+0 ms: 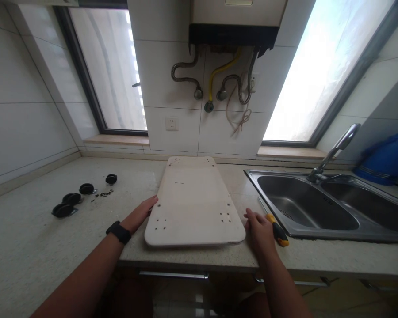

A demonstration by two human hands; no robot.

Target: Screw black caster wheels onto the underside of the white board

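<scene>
A white board (192, 203) with rounded corners lies on the countertop, with groups of small holes near its corners. My left hand (142, 214), with a black watch at the wrist, grips the board's left edge; some of its fingers are hidden by the edge. Just off the right edge is my right hand (259, 227), its fingers curled together; what they hold, if anything, is hidden. Beside that hand lies a yellow-and-black screwdriver (280, 234), its shaft pointing toward the back. Several black caster wheels (71, 198) stand at the left, near a small pile of screws (104, 193).
A double steel sink (305, 234) with a tall faucet (334, 150) is set into the counter (96, 247) at the right. A blue bag-like object (384, 159) sits behind it. Hoses and valves hang under a water heater (235, 17) on the wall. Drawer handles (174, 275) run below the counter's front edge.
</scene>
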